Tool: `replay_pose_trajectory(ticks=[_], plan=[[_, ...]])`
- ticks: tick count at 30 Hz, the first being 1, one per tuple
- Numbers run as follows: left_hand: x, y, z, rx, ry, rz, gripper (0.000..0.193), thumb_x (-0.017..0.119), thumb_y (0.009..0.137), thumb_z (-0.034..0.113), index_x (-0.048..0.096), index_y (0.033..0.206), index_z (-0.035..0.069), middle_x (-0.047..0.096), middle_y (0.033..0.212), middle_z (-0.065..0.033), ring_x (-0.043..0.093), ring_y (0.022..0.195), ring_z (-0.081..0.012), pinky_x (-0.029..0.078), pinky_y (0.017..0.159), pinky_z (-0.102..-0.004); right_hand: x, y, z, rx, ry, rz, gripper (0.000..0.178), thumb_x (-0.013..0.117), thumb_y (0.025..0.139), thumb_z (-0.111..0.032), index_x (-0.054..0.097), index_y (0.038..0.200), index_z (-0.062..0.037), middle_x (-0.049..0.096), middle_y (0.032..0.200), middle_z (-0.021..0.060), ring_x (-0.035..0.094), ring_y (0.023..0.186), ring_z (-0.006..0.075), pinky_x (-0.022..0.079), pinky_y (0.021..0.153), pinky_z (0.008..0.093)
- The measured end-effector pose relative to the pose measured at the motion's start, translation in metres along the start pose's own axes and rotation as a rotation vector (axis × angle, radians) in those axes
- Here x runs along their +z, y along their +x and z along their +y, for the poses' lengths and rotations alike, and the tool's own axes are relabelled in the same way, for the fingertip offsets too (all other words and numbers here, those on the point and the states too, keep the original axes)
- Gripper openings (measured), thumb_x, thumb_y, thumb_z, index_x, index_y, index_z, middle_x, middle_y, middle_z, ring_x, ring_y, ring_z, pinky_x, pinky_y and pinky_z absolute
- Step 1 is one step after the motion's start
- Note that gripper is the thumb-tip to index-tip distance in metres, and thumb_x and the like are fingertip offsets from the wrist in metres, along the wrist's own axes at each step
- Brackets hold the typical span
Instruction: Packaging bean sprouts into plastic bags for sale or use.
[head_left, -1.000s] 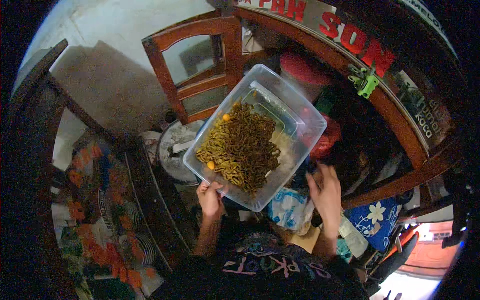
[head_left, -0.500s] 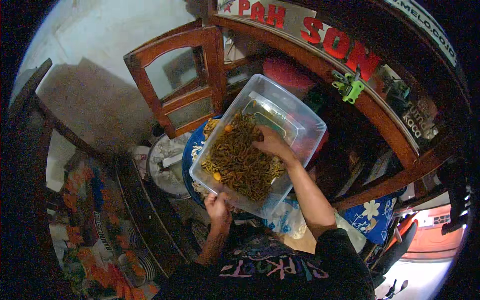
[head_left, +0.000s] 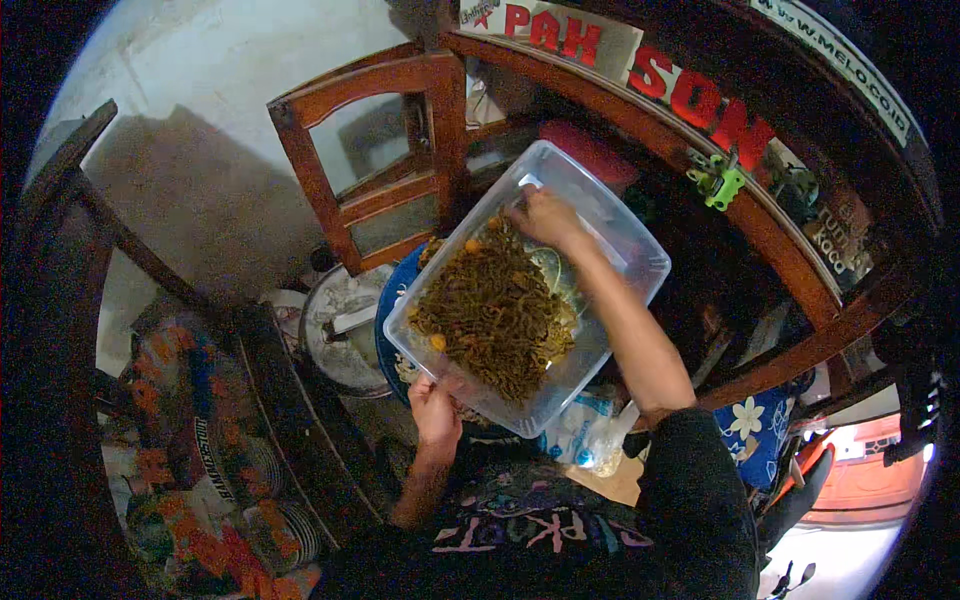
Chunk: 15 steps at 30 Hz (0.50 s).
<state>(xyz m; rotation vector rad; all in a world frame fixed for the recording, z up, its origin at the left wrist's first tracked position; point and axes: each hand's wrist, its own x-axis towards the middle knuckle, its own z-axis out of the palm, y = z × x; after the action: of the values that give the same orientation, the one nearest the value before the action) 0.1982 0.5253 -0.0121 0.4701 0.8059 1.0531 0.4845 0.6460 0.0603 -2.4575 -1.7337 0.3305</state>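
Note:
A clear plastic box is tilted before me, with a heap of brown noodles toward its left and near side. A few orange pieces lie among the noodles. My left hand grips the box's near-left rim, thumb on top and fingers curled around it. My right hand reaches inside the box at the far end of the heap. Its fingers are bent down by the far-left wall, and whatever they hold is hidden.
Beneath the box is a blue basin with pale food. To its left stands a round metal pot. A wooden cabinet door hangs open behind. Plastic bags lie near my right forearm, and stacked dishes show at lower left.
My right hand has moved from the middle of the noodles to the far end of the box. My left hand keeps its grip on the rim. The whole view has shifted slightly.

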Motion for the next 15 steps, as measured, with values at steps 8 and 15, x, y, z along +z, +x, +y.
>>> replay_pose_trajectory(ticks=[8, 15], plan=[[-0.023, 0.011, 0.007, -0.103, 0.024, 0.143, 0.012, 0.053, 0.080, -0.003, 0.058, 0.089, 0.003, 0.056, 0.068, 0.0004, 0.049, 0.051, -0.0092, 0.039, 0.043, -0.0244, 0.006, -0.075, -0.093, -0.325, -0.217, -0.414, 0.045, 0.054, 0.087, -0.043, 0.057, 0.118, -0.0111, 0.062, 0.108, 0.0200, 0.057, 0.105, 0.0387, 0.034, 0.093, 0.0598], [-0.032, 0.022, 0.025, 0.011, -0.022, 0.136, 0.008, 0.050, 0.082, -0.004, 0.053, 0.084, 0.004, 0.051, 0.066, -0.0005, 0.043, 0.048, -0.0091, 0.034, 0.042, -0.0249, -0.034, -0.122, -0.044, -0.505, 0.275, -0.289, 0.037, 0.060, 0.085, -0.019, 0.058, 0.121, -0.0106, 0.063, 0.106, 0.0178, 0.059, 0.103, 0.0351, 0.045, 0.089, 0.0412]])
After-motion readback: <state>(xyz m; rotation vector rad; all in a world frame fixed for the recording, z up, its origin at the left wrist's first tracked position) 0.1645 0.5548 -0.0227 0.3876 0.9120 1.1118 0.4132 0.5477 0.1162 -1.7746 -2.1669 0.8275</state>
